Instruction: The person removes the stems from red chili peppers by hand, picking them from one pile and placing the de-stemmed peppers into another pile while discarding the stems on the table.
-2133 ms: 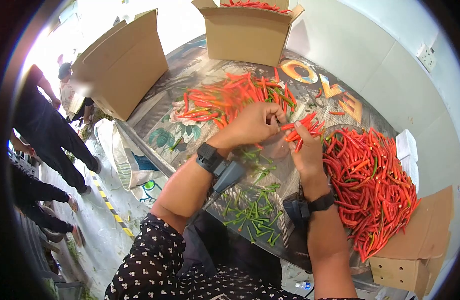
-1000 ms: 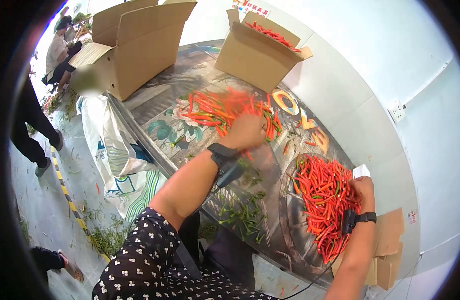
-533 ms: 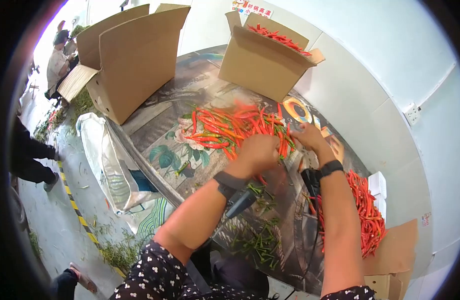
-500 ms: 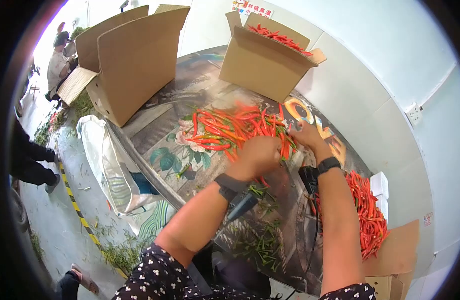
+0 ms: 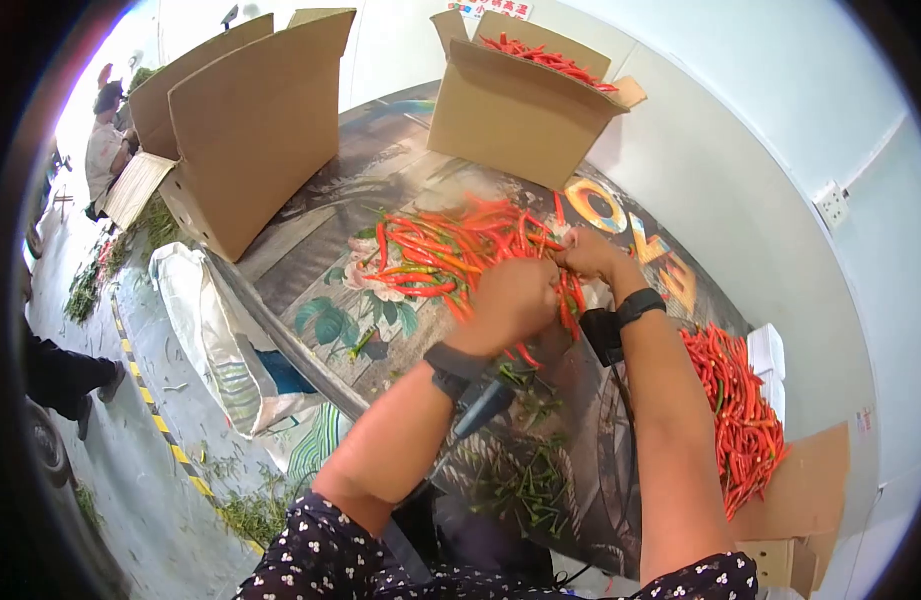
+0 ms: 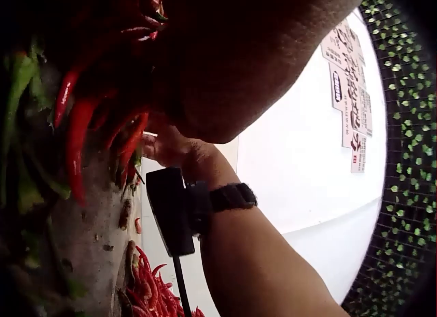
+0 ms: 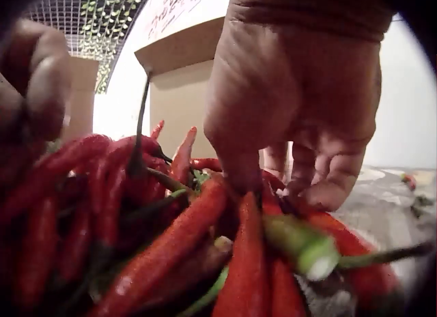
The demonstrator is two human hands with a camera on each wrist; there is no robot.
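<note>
My left hand [image 5: 521,300] is at the near edge of a heap of red chili peppers [image 5: 425,252] with green stems, on a patterned table. Its fingers are curled; whether they hold anything I cannot tell. My right hand [image 5: 596,256] reaches down into the heap's right side. In the right wrist view, the right hand's thumb and fingers [image 7: 319,184] close on red chilies [image 7: 247,262], one green stem end beside them. Curled left fingers [image 7: 42,85] show at that view's left. The left wrist view has chilies [image 6: 79,139] hanging near the dark left hand [image 6: 239,64].
A larger pile of stemless chilies [image 5: 732,410] lies right, near white foam trays [image 5: 766,365] and a cardboard flap [image 5: 805,480]. Green stems [image 5: 528,490] lie at the near edge. Two cardboard boxes stand behind: one tall [image 5: 255,130], one with chilies [image 5: 515,115]. A white sack [image 5: 215,330] hangs left.
My right hand was holding a bunch of chilies, went to the large right-hand pile, then came back left to the heap without them. The left hand has stayed near the heap.
</note>
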